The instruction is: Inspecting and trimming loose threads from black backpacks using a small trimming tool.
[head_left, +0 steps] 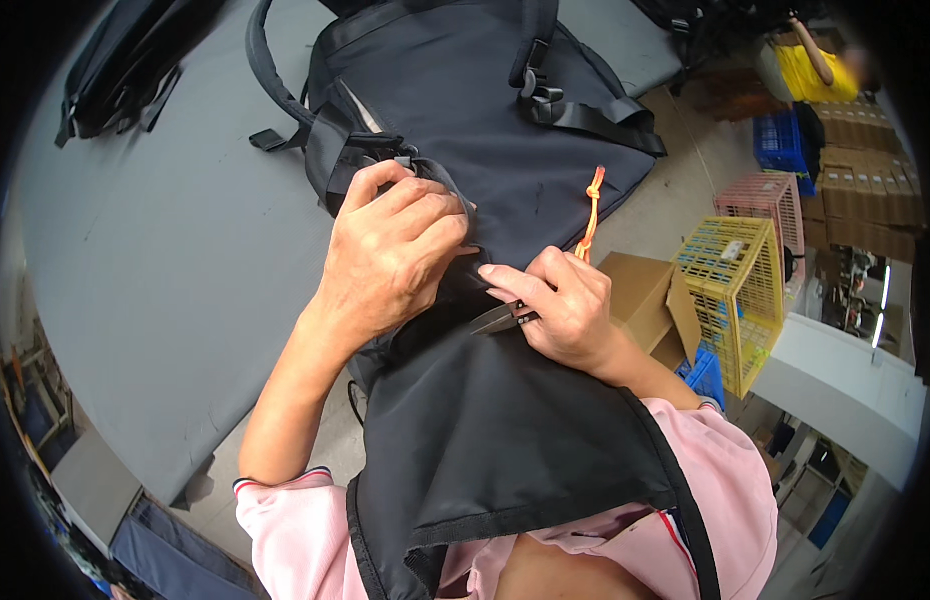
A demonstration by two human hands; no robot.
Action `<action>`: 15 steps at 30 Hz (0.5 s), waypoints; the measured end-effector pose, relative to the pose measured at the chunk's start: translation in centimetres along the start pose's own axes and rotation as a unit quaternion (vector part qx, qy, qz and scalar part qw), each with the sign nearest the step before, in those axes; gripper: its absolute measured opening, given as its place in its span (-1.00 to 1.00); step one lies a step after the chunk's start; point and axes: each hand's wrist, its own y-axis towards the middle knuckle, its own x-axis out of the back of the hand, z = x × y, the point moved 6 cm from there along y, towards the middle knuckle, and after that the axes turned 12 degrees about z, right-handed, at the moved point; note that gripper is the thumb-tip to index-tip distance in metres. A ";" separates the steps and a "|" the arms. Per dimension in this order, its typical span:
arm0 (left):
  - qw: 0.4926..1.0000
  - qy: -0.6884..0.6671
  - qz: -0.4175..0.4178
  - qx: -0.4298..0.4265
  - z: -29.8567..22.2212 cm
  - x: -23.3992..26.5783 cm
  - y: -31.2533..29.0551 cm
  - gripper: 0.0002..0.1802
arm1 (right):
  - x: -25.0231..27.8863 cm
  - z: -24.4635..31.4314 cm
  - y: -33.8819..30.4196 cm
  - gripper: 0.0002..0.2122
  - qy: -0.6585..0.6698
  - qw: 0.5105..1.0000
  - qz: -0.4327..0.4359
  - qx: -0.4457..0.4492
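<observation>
A black backpack lies on the grey table in front of me, its shoulder straps spread toward the far side and right. My left hand is closed on black fabric and webbing at the bag's near left edge; its fingertips are partly hidden. Just to the right, my right hand is wrapped round a pair of thread snips, the blades pointing left from below the fingers. An orange cord rises from behind that hand. Its thumb and index finger are close to the bag's near edge.
Another black bag lies at the far left of the grey table. To the right stand a cardboard box, a yellow crate, a pink crate and a blue crate. A person in yellow is at the far right.
</observation>
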 end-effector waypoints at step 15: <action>0.965 -0.155 -0.133 0.165 1.9 -1.9 1.6 -0.82 | 0.6 -0.5 -0.5 -0.67 -0.048 0.993 -0.070 0.084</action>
